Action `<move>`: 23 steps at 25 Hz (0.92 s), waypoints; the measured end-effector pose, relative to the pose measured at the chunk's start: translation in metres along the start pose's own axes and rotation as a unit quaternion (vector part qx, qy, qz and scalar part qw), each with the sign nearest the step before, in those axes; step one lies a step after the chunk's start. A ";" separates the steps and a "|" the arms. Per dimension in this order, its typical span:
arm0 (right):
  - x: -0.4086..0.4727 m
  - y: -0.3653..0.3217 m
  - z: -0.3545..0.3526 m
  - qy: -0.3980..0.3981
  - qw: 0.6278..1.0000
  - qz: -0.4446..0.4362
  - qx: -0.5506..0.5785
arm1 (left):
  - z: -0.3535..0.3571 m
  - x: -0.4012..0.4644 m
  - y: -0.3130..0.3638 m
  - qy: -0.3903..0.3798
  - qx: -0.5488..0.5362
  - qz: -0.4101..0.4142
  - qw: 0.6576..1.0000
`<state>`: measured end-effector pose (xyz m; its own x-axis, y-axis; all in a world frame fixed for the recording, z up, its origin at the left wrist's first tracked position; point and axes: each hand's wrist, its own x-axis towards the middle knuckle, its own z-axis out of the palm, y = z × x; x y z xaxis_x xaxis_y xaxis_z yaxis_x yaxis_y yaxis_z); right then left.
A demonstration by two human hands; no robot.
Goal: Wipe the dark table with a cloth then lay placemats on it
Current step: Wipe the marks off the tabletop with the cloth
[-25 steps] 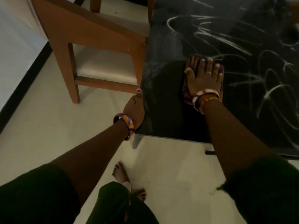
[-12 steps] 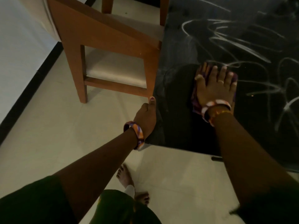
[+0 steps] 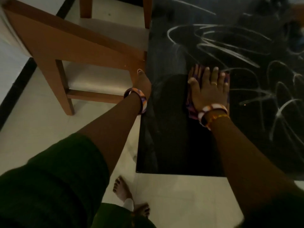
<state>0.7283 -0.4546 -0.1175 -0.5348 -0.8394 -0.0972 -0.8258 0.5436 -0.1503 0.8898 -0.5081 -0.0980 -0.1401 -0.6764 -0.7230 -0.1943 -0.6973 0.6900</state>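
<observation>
Though mostly hidden, purple cloth (image 3: 190, 109) lies beneath flat right hand (image 3: 209, 89).

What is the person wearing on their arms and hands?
Dark green sleeves are pushed up both arms. The left hand has a chunky orange, purple and white bangle at its wrist. The right hand wears a similar bangle, a thin yellow-orange band and a ring.

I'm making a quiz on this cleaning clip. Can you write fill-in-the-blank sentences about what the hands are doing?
1. The right hand presses a purple ____ flat on the dark table.
2. The left hand rests on the table's ____.
3. Beside the table stands a wooden ____.
4. White ____ cover the tabletop beyond the cloth.

Missing words: cloth; edge; chair; streaks
</observation>
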 end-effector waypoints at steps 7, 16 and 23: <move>-0.045 -0.031 0.010 -0.015 0.986 -0.165 -0.016 | 0.001 0.007 0.003 0.040 0.030 0.004 0.999; 0.028 -0.070 0.008 -0.021 0.995 -0.093 0.005 | -0.003 0.009 -0.001 0.024 0.017 -0.002 1.000; -0.019 -0.042 0.012 0.017 0.998 -0.050 -0.022 | -0.007 0.011 0.002 -0.010 -0.012 -0.031 0.999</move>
<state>0.7755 -0.4620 -0.1216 -0.4538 -0.8897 -0.0509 -0.8823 0.4566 -0.1147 0.8946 -0.5184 -0.1039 -0.1480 -0.6278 -0.7642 -0.1789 -0.7429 0.6450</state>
